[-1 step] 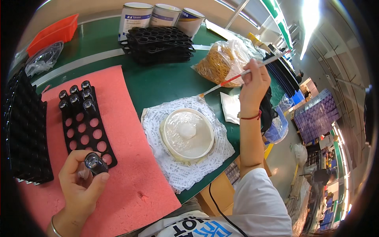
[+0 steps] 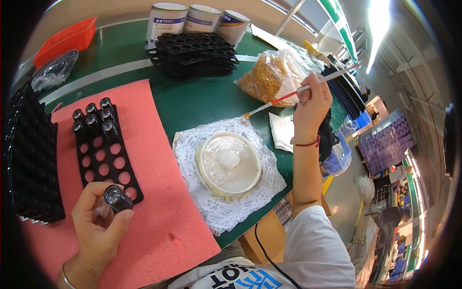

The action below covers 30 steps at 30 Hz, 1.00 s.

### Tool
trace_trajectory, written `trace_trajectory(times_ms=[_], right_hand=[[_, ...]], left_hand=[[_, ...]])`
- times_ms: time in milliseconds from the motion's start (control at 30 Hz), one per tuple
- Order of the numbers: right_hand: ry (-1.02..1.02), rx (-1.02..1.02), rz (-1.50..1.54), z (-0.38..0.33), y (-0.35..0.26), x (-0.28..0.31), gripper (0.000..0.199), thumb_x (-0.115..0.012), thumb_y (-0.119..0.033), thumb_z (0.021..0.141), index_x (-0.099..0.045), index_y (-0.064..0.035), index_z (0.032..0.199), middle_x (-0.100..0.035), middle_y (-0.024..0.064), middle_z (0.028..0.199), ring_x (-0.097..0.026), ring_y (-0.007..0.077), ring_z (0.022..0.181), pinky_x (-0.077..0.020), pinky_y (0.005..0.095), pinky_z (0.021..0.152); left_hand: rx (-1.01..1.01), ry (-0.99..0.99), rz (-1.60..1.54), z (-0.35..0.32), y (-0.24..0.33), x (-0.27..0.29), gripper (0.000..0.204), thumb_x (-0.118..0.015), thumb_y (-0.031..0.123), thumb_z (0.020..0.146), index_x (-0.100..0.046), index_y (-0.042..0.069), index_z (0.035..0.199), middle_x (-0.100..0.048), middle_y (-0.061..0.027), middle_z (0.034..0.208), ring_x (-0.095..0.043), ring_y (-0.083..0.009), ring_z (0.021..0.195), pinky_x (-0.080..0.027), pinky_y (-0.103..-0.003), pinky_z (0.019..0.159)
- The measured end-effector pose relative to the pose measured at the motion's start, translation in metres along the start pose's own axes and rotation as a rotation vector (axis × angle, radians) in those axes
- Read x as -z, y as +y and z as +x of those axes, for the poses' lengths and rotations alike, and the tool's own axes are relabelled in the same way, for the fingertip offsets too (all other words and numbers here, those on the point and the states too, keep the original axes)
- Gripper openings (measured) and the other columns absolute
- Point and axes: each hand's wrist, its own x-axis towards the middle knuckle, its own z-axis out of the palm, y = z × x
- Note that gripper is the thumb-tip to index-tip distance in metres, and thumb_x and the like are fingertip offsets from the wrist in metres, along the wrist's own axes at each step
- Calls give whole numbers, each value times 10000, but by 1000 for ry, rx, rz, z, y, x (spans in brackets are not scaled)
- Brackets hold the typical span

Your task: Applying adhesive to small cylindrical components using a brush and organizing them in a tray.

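Note:
My left hand [image 2: 96, 224] is closed around a short black cylinder with a clear glassy end [image 2: 117, 198], held above the pink foam mat. Beside it lies a black rack with round holes [image 2: 115, 161]; several similar black cylinders [image 2: 92, 120] stand upright at its far end. My right hand [image 2: 313, 103] grips a slim brush with a red and white handle [image 2: 284, 98], its bristle tip down by the corner of a printed paper sheet [image 2: 216, 219]. On that sheet sits a round white dish [image 2: 260, 166] holding a glossy whitish substance with a raised lump in the middle.
Stacked black racks [image 2: 31, 164] stand at the left edge, more racks [image 2: 192, 53] at the back before three cans [image 2: 199, 19]. Right of these lie a bag of yellow rubber bands [image 2: 264, 74] and a folded white cloth [image 2: 281, 132]. A red bin [image 2: 65, 41] sits far left.

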Motion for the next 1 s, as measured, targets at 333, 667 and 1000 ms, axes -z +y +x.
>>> trace_trajectory(times_ms=[333, 667, 1000], right_hand=[[-391, -283, 548, -54, -44, -30, 57, -444, -118, 873, -409, -74, 862, -394, 10, 657, -364, 86, 560, -312, 209, 518], [-603, -71, 331, -94, -51, -40, 266, -650, -205, 778, -434, -49, 779, -555, 81, 576, -516, 140, 465, -413, 222, 420], [-774, -44, 327, -95, -45, -37, 195, -629, -131, 786, -467, -23, 782, -599, 131, 626, -595, 195, 504, -491, 268, 478]], left_hand=[[-4, 17, -29, 4, -4, 4, 262, -683, 35, 714, -533, -8, 924, -397, 90, 584, -290, 21, 496, -213, -161, 446], [11, -59, -125, 2, -6, 8, 242, -699, 69, 717, -537, 19, 889, -447, 76, 645, -265, 33, 492, -225, -155, 427], [6, -87, -121, 3, -3, 8, 261, -706, 65, 709, -533, 27, 900, -525, 20, 800, -320, 34, 538, -256, -136, 442]])
